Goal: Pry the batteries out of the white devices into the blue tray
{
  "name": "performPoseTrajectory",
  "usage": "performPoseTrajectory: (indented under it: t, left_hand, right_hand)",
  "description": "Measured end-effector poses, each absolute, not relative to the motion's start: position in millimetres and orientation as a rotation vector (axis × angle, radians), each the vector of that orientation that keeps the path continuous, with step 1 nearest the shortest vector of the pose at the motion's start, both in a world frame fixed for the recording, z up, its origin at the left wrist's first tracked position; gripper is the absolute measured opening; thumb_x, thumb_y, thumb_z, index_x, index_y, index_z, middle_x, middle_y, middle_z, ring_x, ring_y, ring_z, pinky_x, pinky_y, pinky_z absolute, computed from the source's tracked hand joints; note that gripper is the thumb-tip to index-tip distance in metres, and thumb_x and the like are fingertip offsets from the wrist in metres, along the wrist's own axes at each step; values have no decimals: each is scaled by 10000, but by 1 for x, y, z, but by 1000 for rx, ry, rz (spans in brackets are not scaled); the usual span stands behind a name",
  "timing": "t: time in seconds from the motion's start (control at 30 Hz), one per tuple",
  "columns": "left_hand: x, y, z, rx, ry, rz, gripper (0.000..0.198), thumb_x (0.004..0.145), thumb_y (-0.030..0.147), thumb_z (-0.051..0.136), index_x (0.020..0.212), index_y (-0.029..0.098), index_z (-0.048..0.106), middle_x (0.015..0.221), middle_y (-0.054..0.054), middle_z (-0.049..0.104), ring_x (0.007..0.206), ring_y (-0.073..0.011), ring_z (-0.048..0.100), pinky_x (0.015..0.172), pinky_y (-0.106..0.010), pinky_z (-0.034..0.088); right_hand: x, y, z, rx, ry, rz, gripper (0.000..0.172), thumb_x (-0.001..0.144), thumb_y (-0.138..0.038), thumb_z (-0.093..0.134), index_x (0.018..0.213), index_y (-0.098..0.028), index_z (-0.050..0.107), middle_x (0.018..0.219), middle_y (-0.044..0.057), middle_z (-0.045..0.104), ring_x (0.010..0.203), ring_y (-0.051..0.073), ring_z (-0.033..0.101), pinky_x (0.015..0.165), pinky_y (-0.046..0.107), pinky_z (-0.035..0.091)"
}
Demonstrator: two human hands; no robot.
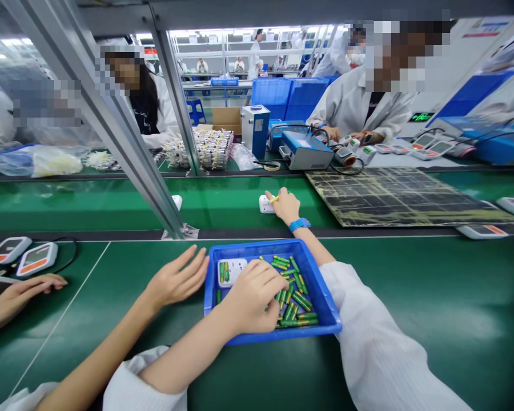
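My left hand (pixel 257 297) is over a blue plastic tray (pixel 278 338), its fingers curled down among green batteries (pixel 302 299); whatever it grips is hidden. Beside its knuckles in the tray lies a white device (pixel 239 268) with green batteries in its open compartment. My right hand (pixel 288 204), a blue band on the wrist, reaches past the tray to the green belt, its fingers closed at a white device (pixel 265 204) there. A small yellow stick-like piece (pixel 274 200) shows at these fingers. A co-worker's hand (pixel 180 278), fingers spread, is at the tray's left edge.
A metal post (pixel 111 114) slants across the left. Beyond my right hand, a dark gridded mat (pixel 406 194) lies over the belt (pixel 223 200). Orange-and-white devices (pixel 37 258) and another co-worker's hand (pixel 29 291) are at left. Across the belt sits a blue instrument box (pixel 307 149).
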State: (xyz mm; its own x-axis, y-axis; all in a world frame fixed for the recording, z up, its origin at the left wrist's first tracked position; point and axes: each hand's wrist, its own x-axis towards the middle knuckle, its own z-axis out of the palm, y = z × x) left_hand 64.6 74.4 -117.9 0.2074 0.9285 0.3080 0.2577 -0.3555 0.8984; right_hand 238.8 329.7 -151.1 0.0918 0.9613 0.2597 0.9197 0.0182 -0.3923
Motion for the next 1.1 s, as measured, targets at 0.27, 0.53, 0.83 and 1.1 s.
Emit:
performPoseTrajectory:
  t: [0.27,0.53,0.83,1.1]
  left_hand:
    - [65,101,-95,2322,1576,10,698,668,100,516,1351,150,383,1258,-172,557,1174,-338,506,979,-492,392]
    - [68,94,-105,2166,1673,-82,658,694,84,573,1331,147,421,1253,-234,529,1198,-393,478,936,-536,407]
    - [58,97,-87,1974,1427,298,611,699,277,678,1270,197,476,1068,-114,640,1007,-277,613,888,-423,471]
    - [81,90,-78,579,726,901,347,694,289,774,969,129,636,914,-93,685,816,-198,651,814,-429,557]
  right_hand:
    - [255,277,-119,-1295,-1399,866,439,888,-653,396,730,-247,347,575,27,655,479,153,530,510,250,373]
    - [252,196,-121,-1340,-1928,731,353,924,-525,450,727,-236,403,644,2,654,647,182,630,640,260,405]
    - [248,182,-117,-1329,-2013,706,337,944,-508,416,765,-230,482,641,-23,618,642,169,596,639,257,381]
    - [261,190,-112,-1065,-1212,1135,299,799,-490,555,722,-203,594,515,-70,346,457,106,345,462,237,333]
